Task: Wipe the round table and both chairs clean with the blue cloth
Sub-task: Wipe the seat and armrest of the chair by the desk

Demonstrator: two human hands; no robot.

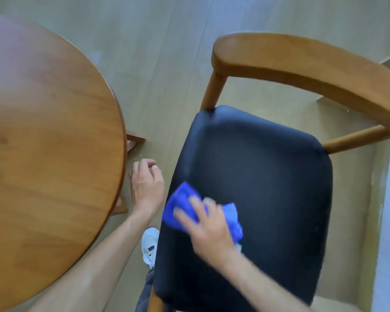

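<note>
pale wood-look floor (167, 52) runs under everything, and on it the work is centred on the chair's dark padded seat (257, 176). the blue cloth (182, 201) lies bunched on the near left part of that seat, under the right hand (208, 226), whose fingers are spread flat over it and press it down; the hand is blurred, so the wipe looks to be under way. the left hand (145, 183) hangs over the floor in the gap between seat and table, fingers loosely curled, holding nothing and touching nothing. as a judgement, the step in hand is the seat of one chair: the far and right parts of the cushion are still to be crossed, and the curved wooden backrest (302, 64) with its posts is not being touched now. whether the round table (43, 131) is already wiped cannot be told; its top shows no clear marks either way. a second chair is not in view, so it probably remains. for room, the seat's left edge sits just beside the cloth, so a stroke that way would run off the cushion. open cushion lies ahead and to the right, up to the backrest posts. the table rim is near on the left, with a white shoe (150, 244) below in that narrow gap.
</note>
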